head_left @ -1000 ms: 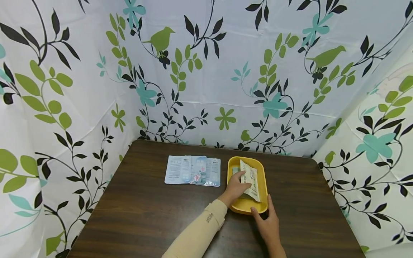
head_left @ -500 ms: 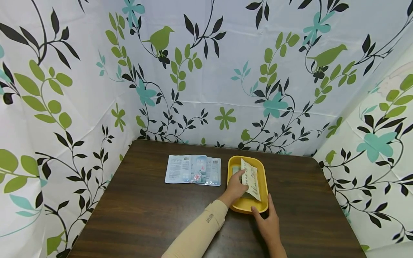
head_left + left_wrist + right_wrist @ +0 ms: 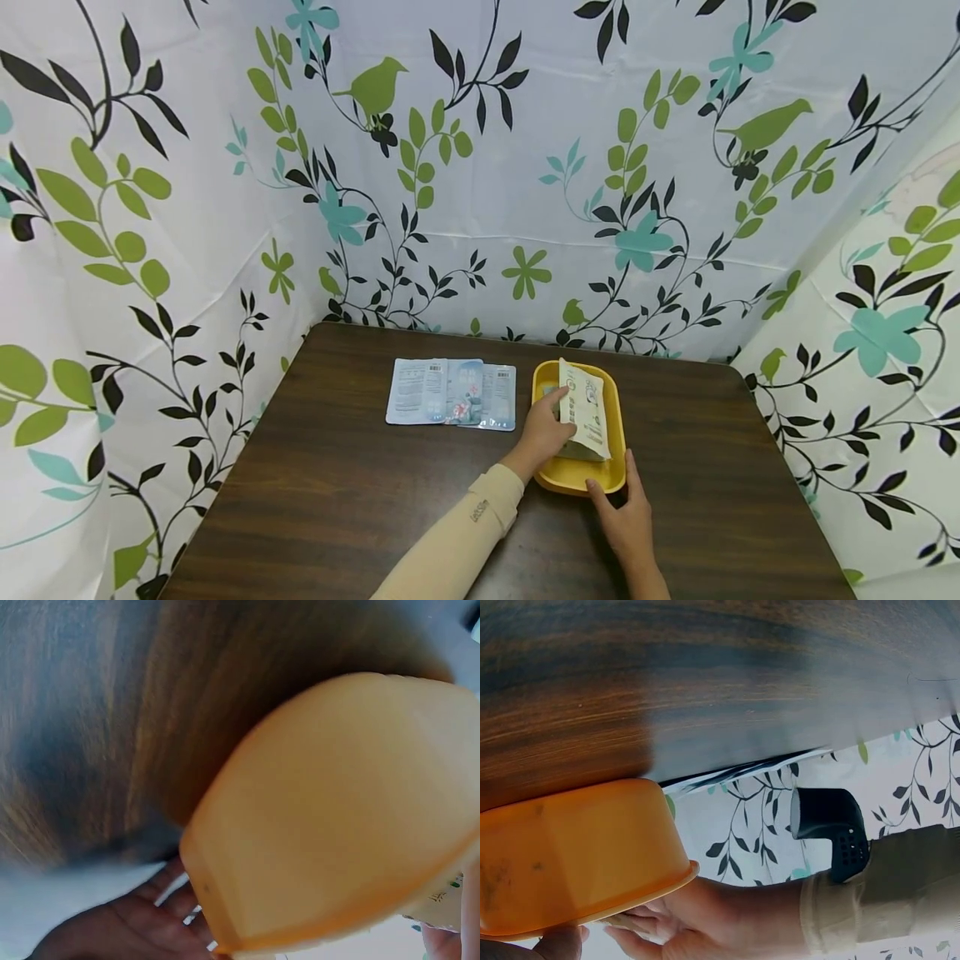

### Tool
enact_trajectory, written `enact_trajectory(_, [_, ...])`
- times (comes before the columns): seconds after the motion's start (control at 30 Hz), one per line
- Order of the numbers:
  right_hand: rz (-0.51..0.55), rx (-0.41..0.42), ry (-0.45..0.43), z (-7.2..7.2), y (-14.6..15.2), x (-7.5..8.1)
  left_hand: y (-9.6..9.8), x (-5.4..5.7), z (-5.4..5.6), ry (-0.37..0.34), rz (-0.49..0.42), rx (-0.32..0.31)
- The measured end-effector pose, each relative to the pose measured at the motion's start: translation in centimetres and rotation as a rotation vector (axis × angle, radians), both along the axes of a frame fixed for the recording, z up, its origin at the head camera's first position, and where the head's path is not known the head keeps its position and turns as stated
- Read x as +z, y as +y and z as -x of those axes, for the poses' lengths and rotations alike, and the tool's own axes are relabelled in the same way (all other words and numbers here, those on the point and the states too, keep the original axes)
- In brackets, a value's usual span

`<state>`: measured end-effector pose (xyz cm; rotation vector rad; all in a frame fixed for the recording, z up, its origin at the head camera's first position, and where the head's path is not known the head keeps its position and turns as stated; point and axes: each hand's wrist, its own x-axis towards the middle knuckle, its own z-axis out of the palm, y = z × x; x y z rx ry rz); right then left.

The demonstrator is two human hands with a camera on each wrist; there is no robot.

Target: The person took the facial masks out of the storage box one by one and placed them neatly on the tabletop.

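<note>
In the head view my left hand reaches over the near left side of a yellow plastic tray. Thumb and fingers pinch the left edge of a cream pouch with green print. The pouch is tilted inside the tray, and its lower part overhangs a greenish-grey packet. My right hand grips the tray's near right corner, thumb at the front rim and fingers along the right side. The left wrist view shows the tray's outer wall with the right hand at its corner.
Left of the tray, three light blue flat packets overlap in a row on the dark wooden table. A patterned curtain with leaves and birds hangs behind the table's far edge and at both sides.
The left hand has raised and turned the cream pouch slightly, so more of its printed face shows. The right hand stays at the tray's corner, and the blue packets lie unmoved.
</note>
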<state>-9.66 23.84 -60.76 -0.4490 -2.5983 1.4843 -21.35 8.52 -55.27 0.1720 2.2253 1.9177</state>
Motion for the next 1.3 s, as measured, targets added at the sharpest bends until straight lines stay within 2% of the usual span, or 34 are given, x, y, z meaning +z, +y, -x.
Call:
enact_trajectory(0.23, [-0.007,-0.015,-0.040,0.1,0.1,0.2,-1.0,1.9,0.3,-0.027,-0.102,0.011])
enact_trajectory(0.4, [-0.013,-0.019,-0.040,0.0,0.0,0.2,-1.9,3.0,0.3,-0.013,-0.195,0.009])
enact_trajectory(0.7, [0.027,-0.014,-0.023,-0.2,-0.2,0.4,-4.8,4.2,-0.9,0.047,-0.315,0.046])
enact_trajectory(0.93, [0.040,-0.010,-0.021,-0.1,0.1,0.2,-8.2,5.4,-1.8,0.084,-0.336,0.106])
enact_trajectory(1.1, [0.041,-0.012,-0.009,-0.1,-0.1,0.3,-10.7,5.6,-2.5,0.095,-0.334,0.170])
enact_trajectory(1.3, [0.040,-0.023,-0.017,-0.1,-0.3,0.4,-13.7,4.3,-3.2,0.088,-0.321,0.250])
